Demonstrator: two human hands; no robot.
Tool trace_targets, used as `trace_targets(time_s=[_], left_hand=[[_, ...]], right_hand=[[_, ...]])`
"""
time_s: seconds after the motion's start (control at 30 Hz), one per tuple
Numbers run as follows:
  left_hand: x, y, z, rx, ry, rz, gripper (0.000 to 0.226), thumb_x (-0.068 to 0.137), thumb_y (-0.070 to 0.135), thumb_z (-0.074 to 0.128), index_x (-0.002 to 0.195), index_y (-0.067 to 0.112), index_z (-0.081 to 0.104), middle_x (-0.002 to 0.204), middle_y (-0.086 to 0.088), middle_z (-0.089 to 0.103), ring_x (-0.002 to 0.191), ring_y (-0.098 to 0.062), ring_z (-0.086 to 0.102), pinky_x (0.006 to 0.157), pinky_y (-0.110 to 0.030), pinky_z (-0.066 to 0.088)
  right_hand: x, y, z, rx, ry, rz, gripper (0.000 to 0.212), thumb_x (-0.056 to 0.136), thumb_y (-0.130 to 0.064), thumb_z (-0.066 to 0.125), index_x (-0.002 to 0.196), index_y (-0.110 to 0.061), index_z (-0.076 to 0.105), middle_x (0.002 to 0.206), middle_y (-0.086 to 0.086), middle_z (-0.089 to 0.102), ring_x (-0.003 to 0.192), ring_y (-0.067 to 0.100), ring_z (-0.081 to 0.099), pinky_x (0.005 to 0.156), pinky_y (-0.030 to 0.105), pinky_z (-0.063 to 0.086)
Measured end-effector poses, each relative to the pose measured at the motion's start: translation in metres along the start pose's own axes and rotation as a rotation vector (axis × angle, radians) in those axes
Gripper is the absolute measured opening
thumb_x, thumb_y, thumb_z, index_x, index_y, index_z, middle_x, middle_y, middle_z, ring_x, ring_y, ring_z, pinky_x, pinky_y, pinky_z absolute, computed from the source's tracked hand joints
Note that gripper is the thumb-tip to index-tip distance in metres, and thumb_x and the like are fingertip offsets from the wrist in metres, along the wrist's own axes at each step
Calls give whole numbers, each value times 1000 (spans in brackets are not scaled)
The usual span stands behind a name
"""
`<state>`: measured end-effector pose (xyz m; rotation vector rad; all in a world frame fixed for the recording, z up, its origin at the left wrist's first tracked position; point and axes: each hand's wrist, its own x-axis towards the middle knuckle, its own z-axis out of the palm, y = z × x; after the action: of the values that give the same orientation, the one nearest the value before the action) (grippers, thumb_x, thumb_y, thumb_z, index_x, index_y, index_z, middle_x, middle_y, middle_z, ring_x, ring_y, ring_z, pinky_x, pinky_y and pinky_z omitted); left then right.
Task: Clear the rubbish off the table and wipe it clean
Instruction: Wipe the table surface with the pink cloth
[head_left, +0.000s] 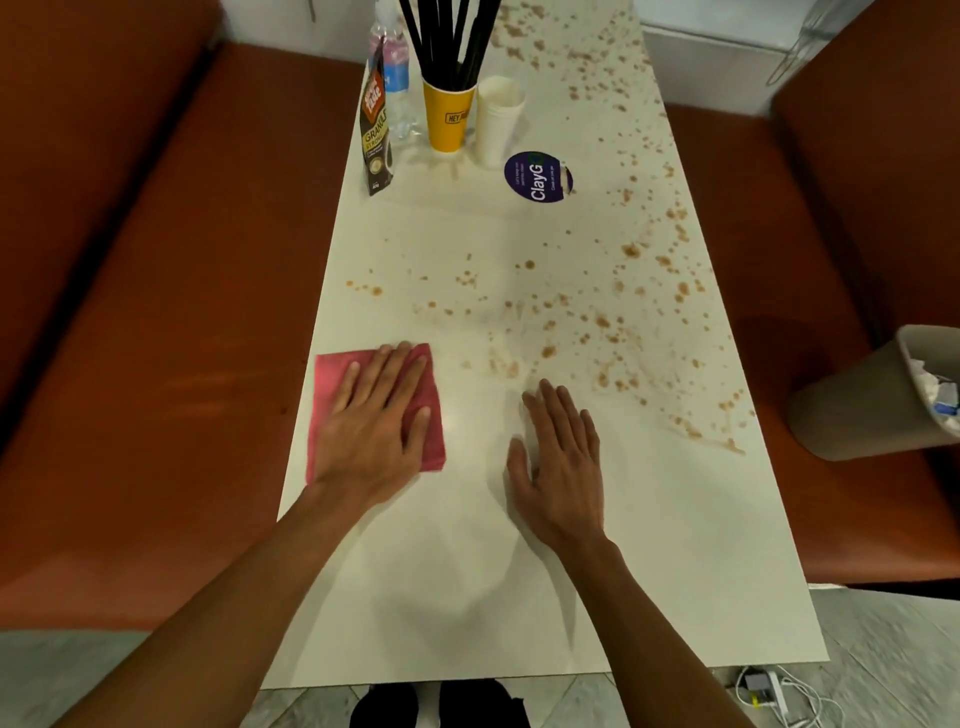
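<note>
A long white table (519, 597) runs away from me. Brown spill spots (602, 322) cover its middle, right side and far end. A folded pink cloth (332, 379) lies near the left edge, and my left hand (376, 415) presses flat on it with straight fingers. My right hand (563, 457) rests flat on the bare table to the right of the cloth, fingers spread, holding nothing.
At the far left stand a coffee granules pouch (376, 135), a water bottle (397, 78), a yellow cup (447, 117) with black straws, and stacked white cups (496, 119). A round blue sticker (537, 175) lies nearby. Orange benches flank the table; a bin (857, 400) with rubbish sits at right.
</note>
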<state>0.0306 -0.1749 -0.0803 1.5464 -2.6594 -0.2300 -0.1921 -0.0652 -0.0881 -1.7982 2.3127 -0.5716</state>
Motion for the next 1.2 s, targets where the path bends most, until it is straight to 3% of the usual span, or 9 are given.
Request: trace_targets(time_s=[0.17,0.37,0.5,0.63,0.8,0.93,1.07,1.2], left_hand=[[57,11,0,17,33,-189,70,107,48,9,168,14,3,176,-9,3,163,-28,1,132,-52,3],[23,40,4,4,4,-51,68,109,48,12,168,14,12,176,-7,10,163,-26,4,131,-54,10],[19,13,-1,3,1,-147,70,107,52,7,169,17,6,176,-4,4,163,-22,-2,132,-51,4],[66,32,-1,-7,34,-261,72,105,49,10,168,13,4,176,-11,6,163,-30,3,131,-53,4],[24,71,8,32,4,-95,69,109,48,9,168,12,11,175,-10,12,163,-30,7,130,-55,11],[7,43,8,17,-4,-154,70,107,52,6,169,17,5,176,-5,6,163,-24,0,131,-52,7],[49,65,5,-7,53,-287,71,107,49,9,168,15,5,176,-10,7,163,-30,3,131,-54,6],[31,90,10,35,27,-137,68,109,48,12,168,15,10,176,-9,10,163,-29,5,130,-55,9]], right_hand=[[-4,39,-18,-112,-76,1,61,109,-45,35,167,-27,25,176,-6,7,162,11,-4,132,48,10],[-6,40,-19,-119,-70,-11,62,110,-43,40,167,-27,23,176,-5,5,162,13,-4,132,48,10],[-5,40,-20,-118,-53,-10,61,109,-43,42,166,-26,28,176,-4,8,163,14,-1,131,49,13],[-3,38,-21,-118,-43,-3,61,107,-43,40,165,-26,29,176,-5,10,163,13,-2,132,47,11],[-7,42,-18,-115,-25,-8,61,107,-43,40,165,-25,31,176,-4,13,163,14,1,131,47,13],[-6,42,-18,-113,-33,-12,62,108,-44,40,166,-26,28,176,-4,10,163,13,-2,131,48,13],[-5,43,-18,-113,-31,-13,61,108,-45,38,166,-27,28,176,-5,9,163,13,-2,131,47,11],[-7,46,-16,-93,-28,-16,60,108,-44,39,165,-27,29,176,-5,10,163,13,-1,131,47,12]])
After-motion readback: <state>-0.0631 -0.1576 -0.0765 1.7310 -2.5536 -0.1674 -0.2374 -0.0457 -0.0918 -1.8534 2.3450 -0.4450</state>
